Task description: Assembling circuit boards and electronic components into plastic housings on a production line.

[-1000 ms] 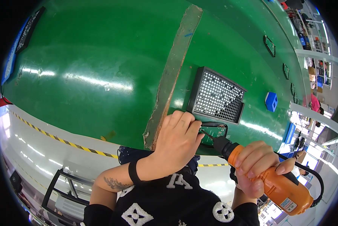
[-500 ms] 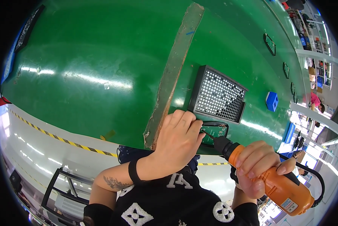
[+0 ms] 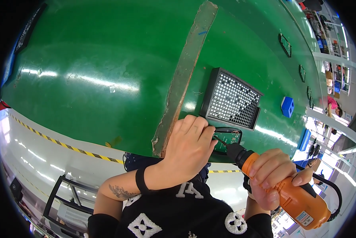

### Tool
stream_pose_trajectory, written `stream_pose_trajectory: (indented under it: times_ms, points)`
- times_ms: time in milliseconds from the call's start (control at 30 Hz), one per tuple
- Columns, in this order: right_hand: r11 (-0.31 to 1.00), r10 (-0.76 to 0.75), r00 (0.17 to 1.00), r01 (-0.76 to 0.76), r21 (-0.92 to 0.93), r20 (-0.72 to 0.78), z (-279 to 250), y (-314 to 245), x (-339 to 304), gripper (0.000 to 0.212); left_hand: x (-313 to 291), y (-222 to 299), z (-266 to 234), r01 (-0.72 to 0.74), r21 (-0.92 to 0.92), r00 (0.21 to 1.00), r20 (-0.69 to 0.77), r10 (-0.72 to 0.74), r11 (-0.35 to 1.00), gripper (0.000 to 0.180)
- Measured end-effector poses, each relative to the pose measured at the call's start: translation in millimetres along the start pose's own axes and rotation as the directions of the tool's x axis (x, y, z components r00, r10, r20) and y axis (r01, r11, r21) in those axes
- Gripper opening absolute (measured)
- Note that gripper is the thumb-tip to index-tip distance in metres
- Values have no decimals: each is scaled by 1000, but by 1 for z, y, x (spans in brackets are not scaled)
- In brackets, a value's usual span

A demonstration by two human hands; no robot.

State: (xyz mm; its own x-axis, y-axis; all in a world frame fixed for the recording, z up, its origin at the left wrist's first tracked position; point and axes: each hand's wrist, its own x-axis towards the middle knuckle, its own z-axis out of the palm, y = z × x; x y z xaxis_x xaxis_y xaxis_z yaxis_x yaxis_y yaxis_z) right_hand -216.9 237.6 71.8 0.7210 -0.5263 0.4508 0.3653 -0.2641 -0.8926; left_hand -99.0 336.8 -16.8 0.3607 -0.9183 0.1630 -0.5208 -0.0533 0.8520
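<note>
My right hand (image 3: 275,174) is wrapped round an orange electric screwdriver (image 3: 301,200) with a black nose. Its thin bit points left and reaches over a green circuit board (image 3: 228,139) in a dark frame, close to the fingertips of my left hand (image 3: 189,144). Those fingers are bent and pressed down at the left edge of the board; whatever they pinch is hidden behind the hand. Just beyond the board stands a black tray (image 3: 232,98) with rows of holes, many of them filled with small bright pieces.
A worn strip (image 3: 182,85) crosses the green table (image 3: 90,51) left of the tray. On the right sits a blue block (image 3: 287,106) with holes. Several framed boards, one being this circuit board (image 3: 285,45), lie along the far right. A black-framed cart (image 3: 69,202) stands at lower left.
Almost nothing differs. The tray, boards and table features appear shifted very slightly in the picture, while both hands and the screwdriver hold nearly the same pose.
</note>
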Motion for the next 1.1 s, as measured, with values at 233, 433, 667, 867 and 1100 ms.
stream_pose_trajectory:
  times_ms: [233, 433, 667, 867, 1100]
  points:
    - [1000, 14, 997, -15, 11, 80, 9, 6, 10, 41, 1, -3, -2, -7, -3, 1000, -4, 7, 1000, 33]
    - [1000, -14, 1000, 14, 11, 10, 9, 8, 11, 40, 3, 2, -4, -28, 53, 1000, 1, 28, 998, 34]
    - [970, 20, 943, 62, 234, -333, -15, -30, 6, 36, 4, 16, -20, -42, -6, 986, 159, 43, 999, 29]
    - [969, -148, 780, 238, 68, -608, -58, -55, -7, 33, 60, 29, -61, 180, -192, 756, 654, -11, 965, 22]
    - [980, -124, 737, 195, 34, -664, -86, -53, -25, 34, 175, 23, -32, 202, -130, 865, 489, -115, 971, 25]
